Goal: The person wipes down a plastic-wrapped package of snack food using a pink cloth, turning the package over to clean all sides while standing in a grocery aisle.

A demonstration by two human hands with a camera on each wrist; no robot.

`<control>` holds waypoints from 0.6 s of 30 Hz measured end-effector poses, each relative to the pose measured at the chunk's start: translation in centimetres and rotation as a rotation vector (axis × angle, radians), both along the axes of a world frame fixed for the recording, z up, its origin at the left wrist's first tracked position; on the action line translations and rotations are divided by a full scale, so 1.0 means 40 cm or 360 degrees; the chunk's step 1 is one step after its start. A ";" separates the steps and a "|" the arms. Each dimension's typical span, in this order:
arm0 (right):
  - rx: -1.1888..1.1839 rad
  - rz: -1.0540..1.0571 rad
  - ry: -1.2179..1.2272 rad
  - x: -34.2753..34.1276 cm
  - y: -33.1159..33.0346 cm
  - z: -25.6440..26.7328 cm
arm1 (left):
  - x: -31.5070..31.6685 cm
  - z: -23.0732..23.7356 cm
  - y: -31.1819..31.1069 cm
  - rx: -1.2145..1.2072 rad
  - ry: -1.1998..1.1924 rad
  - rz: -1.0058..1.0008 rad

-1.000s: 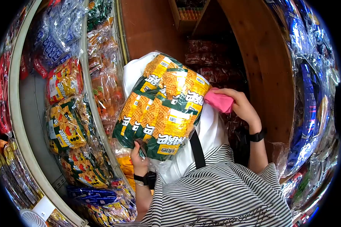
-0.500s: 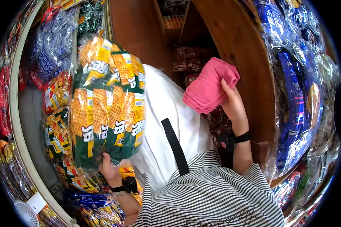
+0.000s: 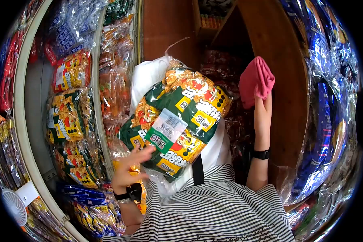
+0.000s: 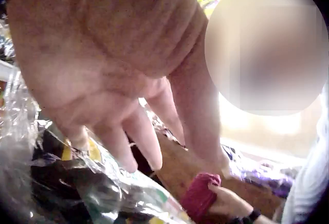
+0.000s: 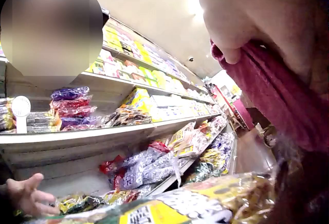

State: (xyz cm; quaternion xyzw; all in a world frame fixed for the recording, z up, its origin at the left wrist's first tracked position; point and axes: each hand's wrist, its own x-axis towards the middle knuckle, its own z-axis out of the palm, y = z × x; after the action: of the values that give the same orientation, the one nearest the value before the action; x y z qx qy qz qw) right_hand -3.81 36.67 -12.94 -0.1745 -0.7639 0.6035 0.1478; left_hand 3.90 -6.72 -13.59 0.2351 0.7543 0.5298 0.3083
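A large clear-wrapped pack of green and yellow snack bags lies across the person's lap on white cloth, a white and green barcode label on its upper face. My left hand is beside the pack's lower left edge, fingers spread and straight, palm bare in the left wrist view. Off to the right, my right hand holds a folded pink cloth, fingers curled over its edge. In the head view the cloth covers most of that hand.
Shelves on the left hold more wrapped snack packs and a small white fan. Blue wrapped packs stand along the right, beyond a curved wooden panel. Dark red packs lie below, between lap and panel.
The pack was raised to the left in my left hand, then came back onto the lap with its other face up; that hand has let go. My right hand carried the cloth away from the pack, rightward.
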 end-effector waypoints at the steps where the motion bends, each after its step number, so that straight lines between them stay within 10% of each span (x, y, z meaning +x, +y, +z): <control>1: 0.0081 0.0014 0.0078 -0.015 -0.003 0.000 | 0.007 -0.006 -0.012 0.0416 -0.0149 0.0454; 2: 0.0272 0.0070 0.0238 -0.045 -0.002 -0.023 | 0.012 -0.021 -0.013 0.0414 -0.0152 0.0466; 4: 0.0270 0.0112 0.0208 -0.073 -0.050 0.031 | 0.003 -0.048 0.013 0.0130 0.0258 0.1729; 7: 0.0542 0.0438 0.0223 -0.123 -0.136 0.075 | 0.014 -0.089 0.055 0.0159 -0.0077 0.2243; 10: 0.0630 0.0775 -0.0032 -0.164 -0.213 -0.001 | 0.040 -0.145 0.043 0.0724 -0.0586 0.2210; 13: 0.1527 0.0872 0.0049 -0.124 -0.336 -0.081 | 0.052 -0.197 0.066 0.1201 -0.0987 0.2406; 16: 0.1032 0.1520 0.0250 -0.024 -0.454 -0.038 | 0.040 -0.208 0.098 0.1520 -0.1052 0.1793; 18: 0.1082 0.1705 0.0293 0.045 -0.517 -0.004 | -0.013 -0.130 0.130 0.1273 -0.1253 0.2003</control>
State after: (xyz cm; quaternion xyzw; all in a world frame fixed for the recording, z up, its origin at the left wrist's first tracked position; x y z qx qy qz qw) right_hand -2.01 16.00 -13.10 0.3404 -0.8782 0.3302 -0.0622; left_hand 3.38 -1.50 -18.81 -0.3396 0.3375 0.8734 0.0895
